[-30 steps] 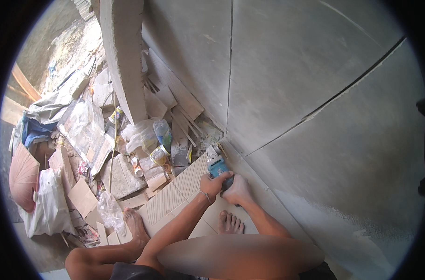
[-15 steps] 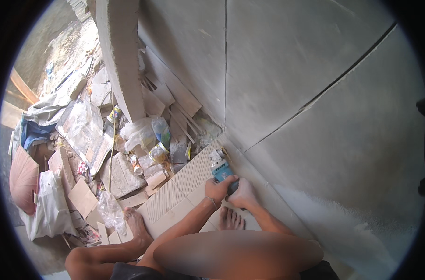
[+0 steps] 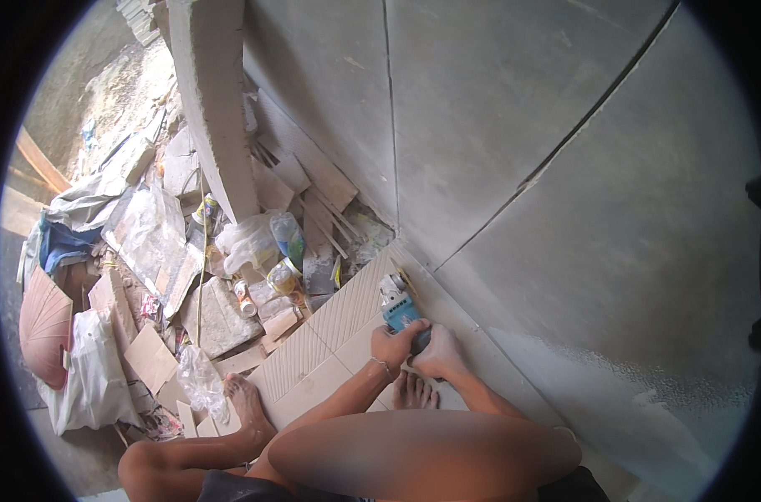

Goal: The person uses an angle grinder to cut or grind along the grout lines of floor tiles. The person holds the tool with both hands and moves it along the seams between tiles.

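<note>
Near the middle of the head view, I have both bare hands on an angle grinder [image 3: 401, 311], teal-bodied with a silvery metal head. Left hand [image 3: 390, 345]: fingers wrapped about the body, thumb laid across the top; a thin bracelet [image 3: 383, 364] circles the wrist. Right hand [image 3: 439, 353]: closed around the dark rear end, just beside the left (several of its fingertips are hidden from me). Both grips read as grasping the tool, neither released. Tool position: over the pale tiled floor [image 3: 452, 322], metal head pointing away from the body, toward the foot of a grey wall [image 3: 548, 109] with dark seams. A thin yellowish disc [image 3: 408, 278] shows on the wall-facing side of the head; whether its edge meets the floor, I cannot tell.

On the other side of the tool I note a patch of slanted parallel lines [image 3: 347, 314] across the tiles. Right foot [image 3: 416, 391] rests close to the hands; left foot [image 3: 247, 402] is well apart, near a clear plastic bag [image 3: 201, 376]. Beyond lie broken slabs [image 3: 220, 316], a white sack [image 3: 92, 368] and a pink fan-shaped piece [image 3: 46, 326].
</note>
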The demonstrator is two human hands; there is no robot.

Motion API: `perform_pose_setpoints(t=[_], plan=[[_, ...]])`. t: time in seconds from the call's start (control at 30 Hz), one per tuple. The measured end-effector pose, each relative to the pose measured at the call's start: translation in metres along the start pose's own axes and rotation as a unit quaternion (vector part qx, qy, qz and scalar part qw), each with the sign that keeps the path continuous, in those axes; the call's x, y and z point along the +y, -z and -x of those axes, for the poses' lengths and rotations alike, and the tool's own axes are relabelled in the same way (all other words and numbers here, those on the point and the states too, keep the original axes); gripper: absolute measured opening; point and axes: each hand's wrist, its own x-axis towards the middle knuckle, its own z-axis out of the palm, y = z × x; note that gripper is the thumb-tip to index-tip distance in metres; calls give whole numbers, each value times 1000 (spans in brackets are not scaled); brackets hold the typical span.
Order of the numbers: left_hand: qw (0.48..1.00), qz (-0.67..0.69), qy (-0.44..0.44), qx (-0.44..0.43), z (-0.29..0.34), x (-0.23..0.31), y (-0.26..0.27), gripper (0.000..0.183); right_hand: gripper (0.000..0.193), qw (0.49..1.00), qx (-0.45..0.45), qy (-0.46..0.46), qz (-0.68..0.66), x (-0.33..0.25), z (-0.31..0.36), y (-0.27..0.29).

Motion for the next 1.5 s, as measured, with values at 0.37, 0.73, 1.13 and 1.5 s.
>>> perform_pose_setpoints(t=[0.37,0.73,1.13,1.5], plan=[[1000,-14,-10,-2,-7,5,2,39,49,999,-21,-31,15,-6,-6,2],[1000,-12,-25,2,-27,29,15,42,52,1000,-21,-19,7,-27,-33,-2],[1000,12,-20,-2,-10,12,5,41,52,998,-42,-39,-2,-16,-13,4],[1000,8,-10,-12,7,7,-2,38,48,1000,-13,-4,-25,2,0,3]])
